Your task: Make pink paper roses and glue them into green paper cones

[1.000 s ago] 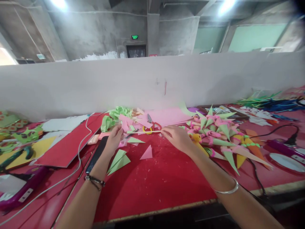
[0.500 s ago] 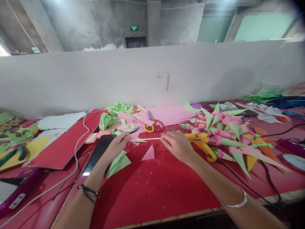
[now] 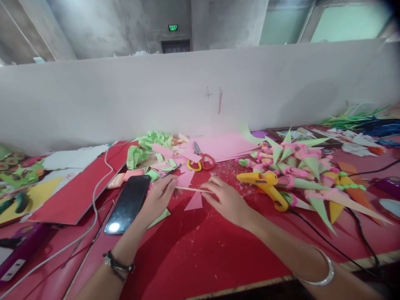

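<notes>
Between my hands runs a thin pale stick or rolled strip (image 3: 189, 189), held nearly level just above the red table. My left hand (image 3: 158, 196) pinches its left end, and the fingers of my right hand (image 3: 227, 201) are closed on its right end. Right below the strip lies a pink paper triangle (image 3: 194, 202). Green folded paper (image 3: 161, 217) is partly hidden under my left wrist. Beyond the hands rest scissors (image 3: 207, 162) with red and yellow handles. A yellow glue gun (image 3: 261, 180) lies to the right of my right hand.
A black phone (image 3: 127, 204) lies left of my left hand. Crumpled green paper (image 3: 136, 156) and pink sheets (image 3: 226, 146) lie along the white partition (image 3: 156, 96). Many paper cones (image 3: 312, 166) are heaped at right. A white cable (image 3: 95, 196) crosses the left side.
Both hands have shifted closer together, my right hand moving left, with the strip between them. The green paper is now mostly covered by my left hand. The view has tilted slightly down.
</notes>
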Action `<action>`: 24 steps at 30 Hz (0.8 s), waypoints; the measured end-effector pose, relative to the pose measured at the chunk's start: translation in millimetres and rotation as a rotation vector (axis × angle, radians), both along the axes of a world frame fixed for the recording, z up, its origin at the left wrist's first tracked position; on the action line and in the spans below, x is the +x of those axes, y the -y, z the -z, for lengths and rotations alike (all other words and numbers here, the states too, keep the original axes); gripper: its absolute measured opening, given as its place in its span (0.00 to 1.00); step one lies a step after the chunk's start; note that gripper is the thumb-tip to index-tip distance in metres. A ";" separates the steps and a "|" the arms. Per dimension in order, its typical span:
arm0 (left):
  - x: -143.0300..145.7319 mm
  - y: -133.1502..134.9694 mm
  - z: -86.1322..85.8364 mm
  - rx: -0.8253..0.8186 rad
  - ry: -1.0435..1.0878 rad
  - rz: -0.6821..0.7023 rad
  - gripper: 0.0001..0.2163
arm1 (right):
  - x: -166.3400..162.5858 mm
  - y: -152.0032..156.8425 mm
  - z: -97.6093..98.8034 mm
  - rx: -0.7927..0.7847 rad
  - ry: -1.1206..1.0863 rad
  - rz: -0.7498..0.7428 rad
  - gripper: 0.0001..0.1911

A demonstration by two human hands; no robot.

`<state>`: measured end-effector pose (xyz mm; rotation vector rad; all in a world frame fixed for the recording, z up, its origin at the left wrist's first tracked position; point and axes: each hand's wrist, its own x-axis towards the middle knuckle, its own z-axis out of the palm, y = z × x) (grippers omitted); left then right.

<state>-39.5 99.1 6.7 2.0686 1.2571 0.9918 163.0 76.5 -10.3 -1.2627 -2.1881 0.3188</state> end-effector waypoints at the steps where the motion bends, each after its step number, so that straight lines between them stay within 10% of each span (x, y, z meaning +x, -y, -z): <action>1: -0.1 0.3 -0.2 -0.002 0.027 -0.022 0.13 | 0.6 0.1 -1.1 -0.004 -0.010 0.002 0.12; 24: 19.8 18.9 5.8 0.082 -0.161 0.171 0.17 | -3.0 -1.0 -2.8 -0.373 -0.479 -0.177 0.11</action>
